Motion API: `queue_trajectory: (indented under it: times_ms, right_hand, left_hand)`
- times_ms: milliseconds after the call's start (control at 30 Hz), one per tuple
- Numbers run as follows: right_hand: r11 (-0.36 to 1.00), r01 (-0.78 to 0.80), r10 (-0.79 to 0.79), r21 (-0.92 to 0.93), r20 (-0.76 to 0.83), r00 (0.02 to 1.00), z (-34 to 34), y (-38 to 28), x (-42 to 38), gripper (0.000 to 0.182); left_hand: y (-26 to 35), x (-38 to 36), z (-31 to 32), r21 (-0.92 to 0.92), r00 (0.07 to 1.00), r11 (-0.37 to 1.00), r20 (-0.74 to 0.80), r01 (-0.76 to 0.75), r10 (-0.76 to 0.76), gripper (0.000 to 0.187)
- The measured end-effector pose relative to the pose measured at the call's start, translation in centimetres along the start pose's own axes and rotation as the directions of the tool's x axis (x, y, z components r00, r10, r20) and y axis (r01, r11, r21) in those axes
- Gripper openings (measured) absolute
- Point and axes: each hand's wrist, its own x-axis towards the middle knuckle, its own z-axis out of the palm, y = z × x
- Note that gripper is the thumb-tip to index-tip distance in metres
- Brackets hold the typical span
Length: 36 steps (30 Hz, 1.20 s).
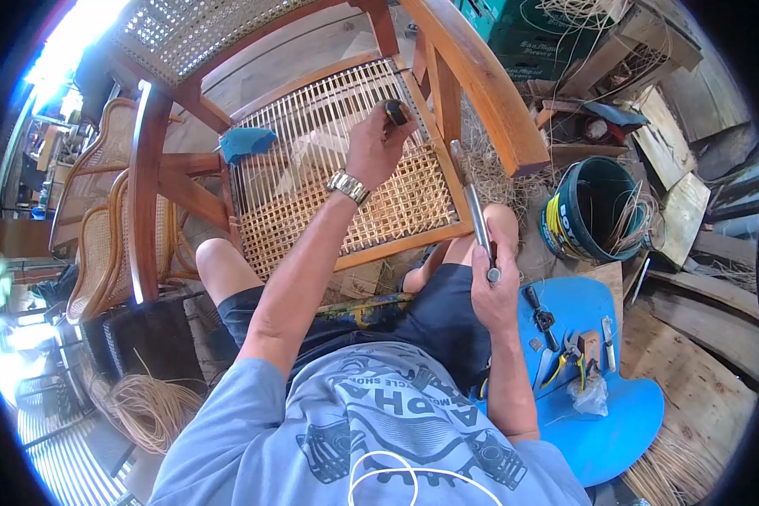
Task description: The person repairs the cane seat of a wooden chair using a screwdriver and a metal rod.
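In front of me is a wooden chair whose seat [396, 202] carries cane weaving. Its near part is a close lattice, while mostly parallel strands [312, 114] span the far part. My left hand [375, 148], with a metal watch on the wrist, is above the seat's right half. Its fingers are closed around a short, dark, rounded tool handle [395, 111]; whatever is below the handle is hidden. Beside the seat's right rail, my right hand [494, 291] grips a long metal tool [478, 215] with a round end. A blue cloth [246, 143] lies on the seat's left edge.
A blue plastic surface [573, 422] at my right holds pliers [572, 358], a hand drill [541, 319] and other small tools. Beyond it stands a dark green bucket [590, 207] with cane strands. Green crates [531, 42] are behind. Coiled cane [152, 413] lies at my left, near other chairs [101, 219].
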Motion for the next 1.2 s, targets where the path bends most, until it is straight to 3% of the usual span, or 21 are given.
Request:
queue_trajectory:
  times_ms: [100,133,233,300,367,433,467,533,667,700,733,767,833,867,967,1067,1200]
  right_hand:
    - [0.991,0.113,-0.119,-0.066,-0.090,0.989,1.2,0.9,0.8,0.043]
    - [0.991,0.115,-0.121,-0.065,-0.087,0.989,1.4,0.6,0.9,0.043]
    - [0.998,0.067,-0.067,0.000,-0.037,0.997,2.1,-0.6,1.6,0.042]
    - [0.997,0.080,-0.081,-0.023,-0.039,0.996,2.5,-1.1,1.8,0.042]
    - [0.997,0.061,-0.062,-0.044,-0.041,0.997,2.3,-1.5,1.7,0.041]
    - [1.000,-0.005,0.005,-0.001,0.154,0.988,1.5,-1.3,1.7,0.040]
    - [1.000,-0.005,0.005,-0.001,0.151,0.989,1.6,-1.1,1.3,0.040]
    - [0.999,0.054,-0.054,-0.001,-0.003,0.999,2.0,-0.5,0.5,0.039]
    - [0.998,0.046,-0.047,0.031,0.039,0.998,1.4,-0.3,0.7,0.039]
    - [0.999,0.047,-0.044,-0.009,0.195,0.980,1.1,-0.5,1.0,0.041]
    - [0.997,0.053,-0.033,-0.049,0.345,0.938,1.0,-0.6,1.4,0.042]
    - [0.997,0.052,-0.031,-0.051,0.339,0.940,1.4,-0.2,1.7,0.042]
    - [0.994,0.104,-0.094,-0.044,0.181,0.979,3.0,0.0,2.0,0.043]
    - [0.999,0.008,-0.002,-0.035,0.172,0.985,3.0,-0.3,2.0,0.043]
    - [0.991,0.136,-0.129,-0.014,0.232,0.964,3.1,-0.7,1.4,0.042]
    - [0.979,0.202,-0.187,-0.022,0.287,0.939,3.5,-0.1,1.1,0.042]
    - [0.994,0.107,-0.096,-0.017,0.309,0.946,3.5,-0.9,2.4,0.040]
  left_hand:
    - [0.9,-0.2,0.0,-0.013,1.000,1.000,0.008,0.013,-0.013,0.025]
    - [0.0,-0.1,0.7,-0.067,0.999,0.997,-0.010,-0.044,0.043,0.026]
    - [-0.1,-0.2,1.0,-0.033,0.998,0.999,0.066,0.015,-0.013,0.028]
    - [-0.2,-0.3,1.3,-0.116,0.999,0.993,0.036,-0.029,0.034,0.029]
    - [-0.3,-0.3,1.3,0.010,0.999,1.000,0.044,-0.025,0.025,0.028]
    - [-0.6,-0.1,1.1,-0.006,0.998,1.000,0.067,0.004,-0.004,0.027]
    - [-0.7,0.0,1.0,-0.021,0.995,0.999,0.090,0.035,-0.033,0.027]
    - [0.2,-0.1,0.5,-0.042,0.998,0.999,0.056,0.018,-0.016,0.026]
    - [-1.0,0.0,1.0,-0.067,1.000,0.998,0.014,-0.012,0.013,0.025]
    - [-0.9,0.2,1.2,-0.104,0.999,0.994,0.010,-0.046,0.047,0.025]
    - [-0.9,0.2,1.3,-0.009,0.999,1.000,0.049,-0.005,0.005,0.027]
    - [-0.9,0.3,1.5,-0.012,0.999,1.000,0.053,-0.009,0.010,0.027]
    - [-0.5,0.5,1.6,-0.029,0.997,0.998,0.046,-0.052,0.053,0.029]
    - [-0.4,0.2,1.4,-0.050,0.997,0.995,0.001,-0.083,0.083,0.026]
    - [0.5,0.1,0.3,-0.011,0.986,0.997,-0.145,-0.080,0.077,0.022]
    - [-1.6,0.7,1.1,-0.070,0.994,0.996,-0.099,-0.052,0.045,0.019]
    - [-1.0,0.5,1.5,-0.079,0.997,0.996,-0.066,-0.050,0.045,0.020]
